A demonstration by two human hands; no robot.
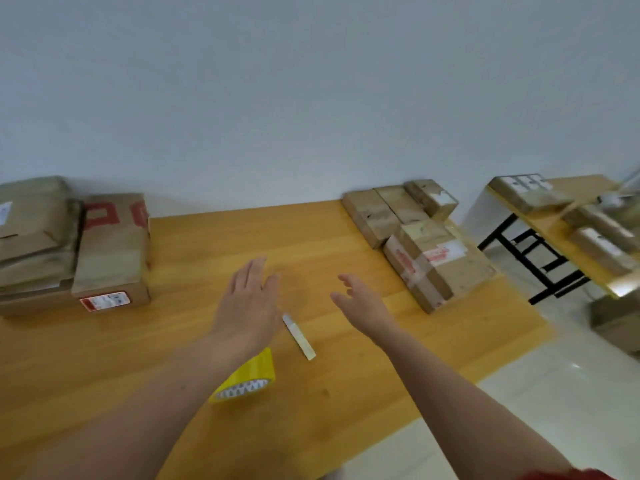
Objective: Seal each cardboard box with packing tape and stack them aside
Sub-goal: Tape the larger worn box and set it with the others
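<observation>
- Both hands are empty and spread, fingers apart: the left hand (247,306) hangs above the table (207,244), the right hand (363,306) beside it, neither touching anything.
- The tape (247,379), a yellow roll, lies just nearer than the left hand, partly hidden under that wrist; a small pale cutter (299,337) lies just right of the roll.
- Boxes wait at both ends: a left stack (34,244) with a red-marked box (112,251) beside it far left of the tape, and a right cluster (415,237) far right of it.
- Risk: the left forearm crosses over the roll, so drawing it back low could likely knock the tape toward the near edge.
- Risk: a blind reach for the cutter could meet its blade end; I cannot tell whether the blade is out.
- Room: the table beyond the tape is bare between the two groups, enough, I judge, to pull one box in. The right cluster sits close to the table's right edge, so dragging from there could tip a box off.
</observation>
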